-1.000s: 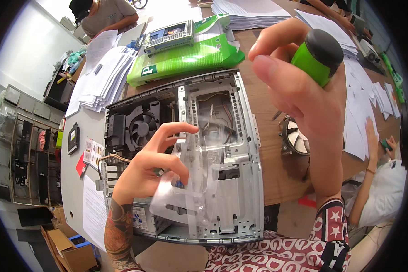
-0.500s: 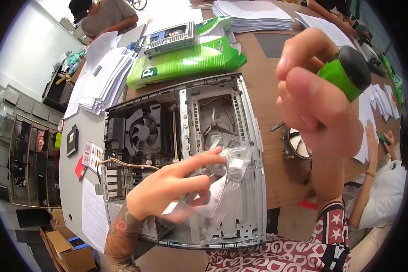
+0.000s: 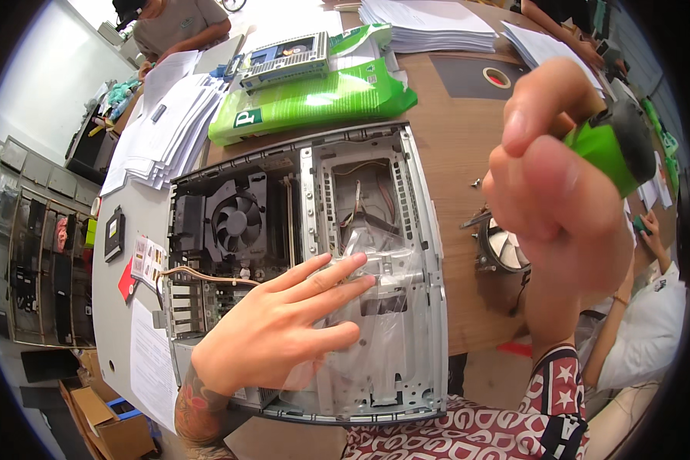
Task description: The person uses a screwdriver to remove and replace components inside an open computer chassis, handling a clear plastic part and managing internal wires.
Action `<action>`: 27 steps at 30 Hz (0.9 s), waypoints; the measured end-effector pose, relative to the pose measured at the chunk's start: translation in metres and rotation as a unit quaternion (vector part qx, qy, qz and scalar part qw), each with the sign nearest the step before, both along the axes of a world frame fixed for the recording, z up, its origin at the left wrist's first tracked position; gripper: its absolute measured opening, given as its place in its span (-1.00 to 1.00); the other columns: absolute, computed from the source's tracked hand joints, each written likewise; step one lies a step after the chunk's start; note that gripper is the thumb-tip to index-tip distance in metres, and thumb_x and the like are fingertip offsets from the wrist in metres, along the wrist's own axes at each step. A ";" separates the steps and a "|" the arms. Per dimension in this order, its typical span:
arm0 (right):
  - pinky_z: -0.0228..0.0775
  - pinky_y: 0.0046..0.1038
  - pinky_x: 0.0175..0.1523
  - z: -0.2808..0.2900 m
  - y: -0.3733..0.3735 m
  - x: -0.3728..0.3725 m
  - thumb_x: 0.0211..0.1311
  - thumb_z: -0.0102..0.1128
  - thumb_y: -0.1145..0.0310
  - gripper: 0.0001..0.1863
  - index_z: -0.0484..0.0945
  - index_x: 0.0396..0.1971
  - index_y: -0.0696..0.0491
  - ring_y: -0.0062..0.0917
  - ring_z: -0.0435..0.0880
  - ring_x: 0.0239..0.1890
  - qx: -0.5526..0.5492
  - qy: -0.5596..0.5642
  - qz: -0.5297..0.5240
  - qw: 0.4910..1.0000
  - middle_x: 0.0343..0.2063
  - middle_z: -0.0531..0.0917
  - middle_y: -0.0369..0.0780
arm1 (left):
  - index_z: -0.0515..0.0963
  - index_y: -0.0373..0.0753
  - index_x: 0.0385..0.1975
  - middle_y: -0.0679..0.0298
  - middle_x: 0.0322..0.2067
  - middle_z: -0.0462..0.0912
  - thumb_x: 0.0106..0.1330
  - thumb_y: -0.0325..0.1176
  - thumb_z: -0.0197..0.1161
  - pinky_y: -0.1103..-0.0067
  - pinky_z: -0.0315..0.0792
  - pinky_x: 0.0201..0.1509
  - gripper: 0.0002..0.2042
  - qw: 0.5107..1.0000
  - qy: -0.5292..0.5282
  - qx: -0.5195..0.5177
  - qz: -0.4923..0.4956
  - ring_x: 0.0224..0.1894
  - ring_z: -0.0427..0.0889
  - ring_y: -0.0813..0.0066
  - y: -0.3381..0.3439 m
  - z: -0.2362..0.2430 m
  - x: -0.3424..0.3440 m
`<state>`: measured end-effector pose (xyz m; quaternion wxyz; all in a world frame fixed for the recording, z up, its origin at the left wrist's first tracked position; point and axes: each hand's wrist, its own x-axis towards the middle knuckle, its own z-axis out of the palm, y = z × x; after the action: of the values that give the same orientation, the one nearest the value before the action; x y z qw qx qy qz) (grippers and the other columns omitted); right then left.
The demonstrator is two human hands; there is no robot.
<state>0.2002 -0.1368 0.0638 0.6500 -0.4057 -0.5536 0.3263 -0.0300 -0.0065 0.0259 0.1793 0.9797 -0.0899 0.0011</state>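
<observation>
An open computer case point(image 3: 429, 330) lies flat in front of me, its black fan point(image 3: 236, 221) showing at the left. Over its lower right part is a crumpled clear plastic bag point(image 3: 376, 337). My left hand point(image 3: 276, 330) rests palm down on that bag with the fingers spread, pressing against it rather than gripping. Raised at the right, close to the camera, my right hand point(image 3: 552, 192) is closed round a thick green handle with a black end point(image 3: 609, 149). It resembles a screwdriver handle, but any shaft is hidden.
Behind the case lie a green plastic package point(image 3: 307, 100) and a metal drive cage point(image 3: 287, 57). Paper stacks point(image 3: 429, 27) stand at the back. A white-bladed cooling fan point(image 3: 506, 249) sits right of the case, near a tape roll point(image 3: 497, 78). Other people work around the table.
My left hand has flattened and spread over the plastic bag, which now lies lower on the case. My right hand has shifted right with the green handle. The tape roll has come into view.
</observation>
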 end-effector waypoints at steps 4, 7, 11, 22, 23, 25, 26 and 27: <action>-0.08 -0.67 -0.66 -0.008 0.010 -0.011 0.23 0.18 0.24 -0.70 0.36 -0.34 0.16 -0.81 0.15 -0.76 0.006 0.033 -0.042 0.999 -0.71 0.33 -0.40 | 0.36 -0.21 -0.55 0.04 0.21 0.42 -0.12 -0.36 0.36 0.14 0.29 0.31 -0.74 0.999 0.008 -0.031 0.023 0.32 0.30 -0.05 0.001 -0.004 -0.006; -0.02 -0.67 -0.63 -0.004 0.011 -0.024 0.17 0.27 0.20 -0.67 0.39 -0.40 0.15 -0.80 0.22 -0.72 0.000 0.064 -0.098 0.993 -0.66 0.39 -0.37 | 0.45 -0.19 -0.39 0.00 0.28 0.31 -0.03 -0.25 0.39 0.15 0.22 0.35 -0.71 0.998 0.018 -0.062 -0.004 0.37 0.21 -0.05 0.008 0.002 -0.012; -0.13 -0.65 -0.73 -0.015 0.008 -0.021 0.30 0.20 0.21 -0.65 0.30 -0.41 0.15 -0.81 0.11 -0.82 0.109 0.172 0.035 0.978 -0.73 0.30 -0.35 | 0.44 -0.24 -0.36 -0.09 0.26 0.28 0.06 -0.14 0.36 0.12 0.16 0.37 -0.66 0.997 -0.005 -0.083 0.000 0.38 0.17 -0.08 0.004 0.004 -0.017; -0.14 -0.63 -0.74 -0.057 0.042 -0.050 0.25 0.19 0.40 -0.73 0.26 -0.52 0.09 -0.81 0.10 -0.84 -0.014 0.154 0.007 0.988 -0.79 0.27 -0.38 | 0.47 -0.26 -0.29 -0.15 0.21 0.31 0.04 -0.16 0.34 0.11 0.14 0.36 -0.65 0.993 -0.053 -0.100 -0.023 0.36 0.15 -0.15 0.007 -0.018 -0.026; -0.14 -0.63 -0.74 -0.056 0.043 -0.050 0.25 0.18 0.40 -0.71 0.25 -0.55 0.09 -0.81 0.09 -0.84 -0.021 0.152 0.000 0.988 -0.81 0.28 -0.38 | 0.47 -0.26 -0.29 -0.15 0.21 0.31 0.04 -0.16 0.34 0.11 0.14 0.36 -0.65 0.994 -0.055 -0.097 -0.021 0.36 0.15 -0.15 0.007 -0.018 -0.027; -0.14 -0.63 -0.75 -0.056 0.042 -0.048 0.25 0.17 0.41 -0.72 0.25 -0.56 0.08 -0.81 0.09 -0.84 -0.020 0.173 0.008 0.985 -0.80 0.29 -0.38 | 0.46 -0.27 -0.29 -0.16 0.20 0.31 0.04 -0.16 0.34 0.11 0.15 0.36 -0.64 0.991 -0.065 -0.112 -0.020 0.36 0.16 -0.13 0.007 -0.019 -0.029; -0.14 -0.63 -0.75 -0.055 0.042 -0.047 0.25 0.16 0.42 -0.72 0.26 -0.56 0.08 -0.81 0.09 -0.84 -0.022 0.196 0.014 0.980 -0.80 0.30 -0.37 | 0.46 -0.27 -0.29 -0.16 0.20 0.31 0.04 -0.16 0.34 0.11 0.15 0.36 -0.64 0.992 -0.065 -0.107 -0.021 0.36 0.16 -0.13 0.007 -0.016 -0.028; -0.14 -0.63 -0.75 -0.051 0.042 -0.045 0.25 0.16 0.42 -0.72 0.26 -0.56 0.08 -0.81 0.09 -0.84 -0.016 0.196 0.013 0.980 -0.80 0.30 -0.37 | 0.45 -0.27 -0.29 -0.15 0.21 0.31 0.04 -0.16 0.34 0.11 0.15 0.36 -0.64 0.993 -0.065 -0.099 -0.022 0.35 0.17 -0.13 0.007 -0.012 -0.027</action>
<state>0.1548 -0.0946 0.0130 0.7348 -0.3373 -0.4155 0.4166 -0.0572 0.0005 0.0136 0.2689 0.9528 -0.1221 0.0700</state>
